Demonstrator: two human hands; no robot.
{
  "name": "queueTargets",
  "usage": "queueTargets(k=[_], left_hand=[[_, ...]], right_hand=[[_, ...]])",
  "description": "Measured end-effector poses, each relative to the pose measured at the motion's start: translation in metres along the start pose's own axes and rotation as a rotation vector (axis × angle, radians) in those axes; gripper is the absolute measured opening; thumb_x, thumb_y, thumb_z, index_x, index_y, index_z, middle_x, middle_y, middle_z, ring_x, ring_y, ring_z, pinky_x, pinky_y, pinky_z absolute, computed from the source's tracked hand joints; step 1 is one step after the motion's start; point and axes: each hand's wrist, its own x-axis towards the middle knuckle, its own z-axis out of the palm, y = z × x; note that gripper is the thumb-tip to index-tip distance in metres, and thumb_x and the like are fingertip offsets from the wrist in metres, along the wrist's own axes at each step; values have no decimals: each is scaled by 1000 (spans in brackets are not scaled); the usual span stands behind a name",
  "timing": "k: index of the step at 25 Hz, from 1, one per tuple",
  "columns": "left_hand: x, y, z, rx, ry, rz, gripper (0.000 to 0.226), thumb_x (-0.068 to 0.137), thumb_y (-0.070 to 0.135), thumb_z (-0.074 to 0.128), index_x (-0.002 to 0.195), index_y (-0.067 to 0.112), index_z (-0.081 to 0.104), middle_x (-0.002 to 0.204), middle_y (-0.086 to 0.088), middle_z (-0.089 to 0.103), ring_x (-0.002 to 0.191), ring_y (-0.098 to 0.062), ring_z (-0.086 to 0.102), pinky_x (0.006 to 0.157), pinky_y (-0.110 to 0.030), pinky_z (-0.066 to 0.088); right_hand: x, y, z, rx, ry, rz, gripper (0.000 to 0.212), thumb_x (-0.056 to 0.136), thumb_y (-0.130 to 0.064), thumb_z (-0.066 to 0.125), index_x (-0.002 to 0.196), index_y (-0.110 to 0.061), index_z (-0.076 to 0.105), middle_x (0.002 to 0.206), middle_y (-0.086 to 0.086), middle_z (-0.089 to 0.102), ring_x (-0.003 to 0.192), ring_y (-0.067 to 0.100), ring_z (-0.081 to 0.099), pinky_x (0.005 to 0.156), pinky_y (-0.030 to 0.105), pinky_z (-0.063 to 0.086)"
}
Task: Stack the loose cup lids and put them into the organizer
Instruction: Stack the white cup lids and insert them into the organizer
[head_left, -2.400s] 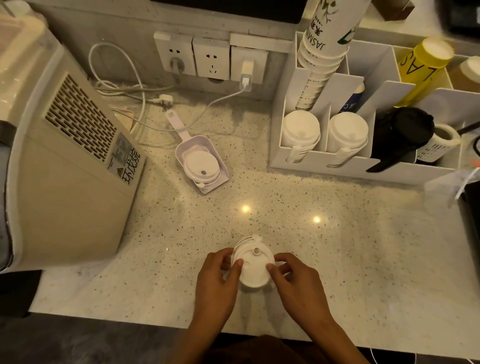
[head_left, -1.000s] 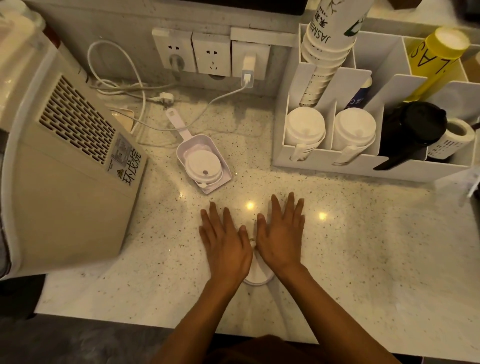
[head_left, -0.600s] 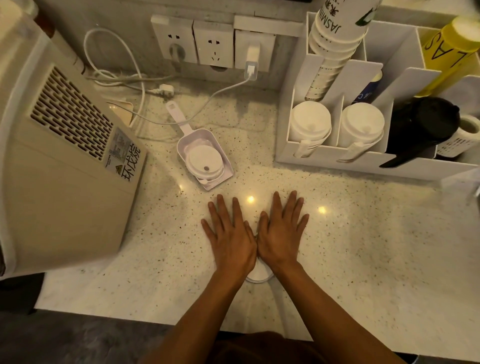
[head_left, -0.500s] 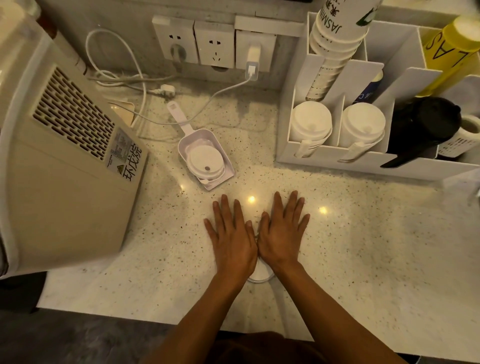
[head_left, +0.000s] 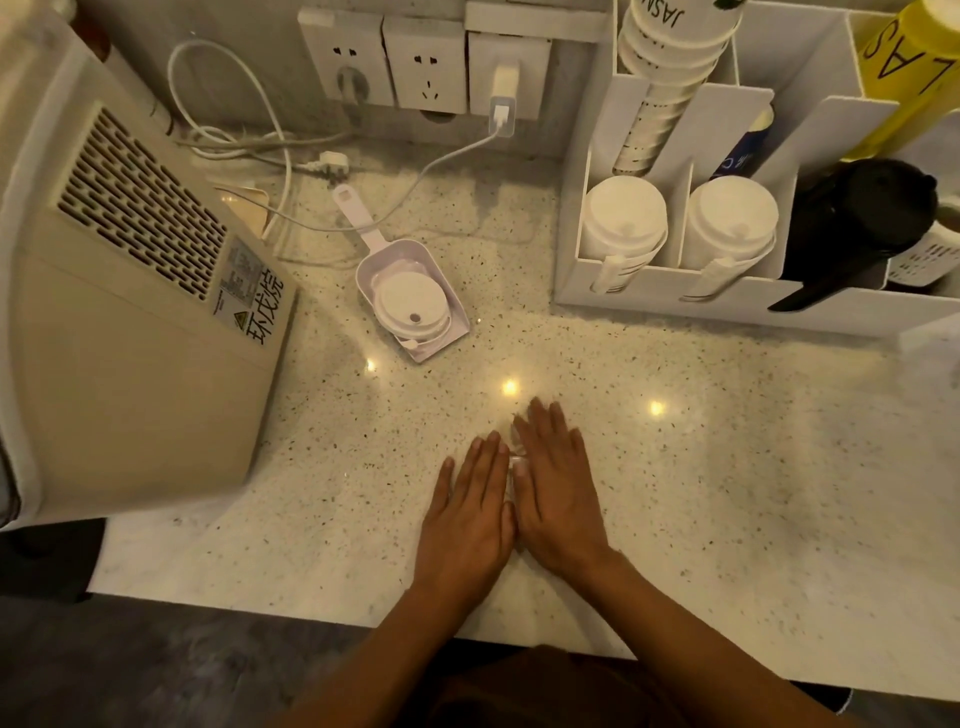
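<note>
My left hand (head_left: 467, 519) and my right hand (head_left: 558, 493) lie flat, palms down, side by side on the speckled counter near its front edge. They cover a stack of white cup lids (head_left: 511, 470), of which only a thin sliver shows between them. Another white lid stack (head_left: 413, 306) rests in a pale scoop (head_left: 363, 234) further back to the left. The white organizer (head_left: 675, 304) at the back right holds two white lid stacks (head_left: 623, 215) (head_left: 730, 215) in its front slots.
A beige machine (head_left: 130, 338) fills the left side. Wall sockets (head_left: 426, 67) with a charger and cables run along the back. The organizer also holds paper cups (head_left: 670, 62), black lids (head_left: 857, 218) and a yellow container (head_left: 909, 78).
Earlier both hands held the lid stack upright by its sides; then they flattened over it. Since then the fingers have drawn together and the hands slid slightly toward me, hiding the lid's rim.
</note>
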Motion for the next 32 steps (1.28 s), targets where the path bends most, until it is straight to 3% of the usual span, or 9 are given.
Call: queueTargets(k=[4, 9, 13, 18, 21, 24, 29, 32], left_hand=[[-1, -1, -4, -28, 1, -2, 64, 102, 40, -1, 158, 11, 9, 167, -7, 9, 155, -18, 8, 121, -44, 11], [2, 0, -10, -106, 14, -3, 62, 103, 42, 1, 158, 15, 11, 167, -3, 12, 154, -13, 7, 123, -42, 10], [-5, -12, -15, -204, -15, 62, 62, 105, 46, 18, 158, 19, 5, 168, 2, 4, 153, -6, -3, 125, -38, 6], [-13, -26, -17, -184, -9, 117, 81, 98, 66, 35, 159, 19, 9, 168, 4, 7, 153, -4, -1, 125, -34, 6], [-12, -26, -12, -179, 25, 103, 89, 91, 74, 41, 158, 19, 18, 166, 3, 15, 153, -7, 9, 124, -35, 10], [-10, -25, -8, -183, 50, 81, 93, 88, 76, 46, 156, 19, 22, 165, 3, 20, 153, -9, 15, 124, -34, 13], [-9, -26, -7, -202, 80, 82, 95, 85, 78, 49, 155, 19, 27, 164, 3, 23, 152, -10, 18, 123, -35, 17], [-11, -23, -9, -185, 84, 77, 93, 87, 78, 46, 155, 18, 28, 164, 2, 23, 152, -12, 20, 123, -36, 17]], right_hand=[[-27, 10, 4, -177, -56, -32, 62, 103, -42, 9, 159, -16, 9, 168, 4, 5, 155, 16, -3, 125, 45, 5], [-21, 3, -1, -177, -111, 32, 62, 102, -38, 18, 159, -14, 10, 168, 2, 2, 154, 11, -6, 125, 45, 5], [-23, -1, -8, -242, -163, 56, 64, 101, -43, 8, 159, -17, 0, 167, 1, -10, 153, 14, -13, 125, 50, -2], [-21, -4, -12, -253, -227, 76, 71, 96, -56, 0, 157, -23, -15, 163, -4, -25, 152, 14, -22, 123, 49, -11], [-24, 2, -19, -174, -167, 86, 80, 92, -70, 14, 158, -27, 3, 164, -7, -13, 153, 13, -14, 123, 41, -9], [-37, 13, -24, -167, -128, 104, 80, 88, -72, 28, 156, -30, 21, 167, -2, -3, 154, 17, -8, 125, 44, -1], [-42, 19, -20, -57, -146, 149, 77, 89, -76, 29, 156, -38, 20, 166, -9, -8, 153, 11, -15, 123, 36, -9], [-39, 16, -29, -100, -152, 142, 75, 90, -74, 36, 154, -36, 27, 167, -5, 2, 155, 16, -3, 123, 38, 2]])
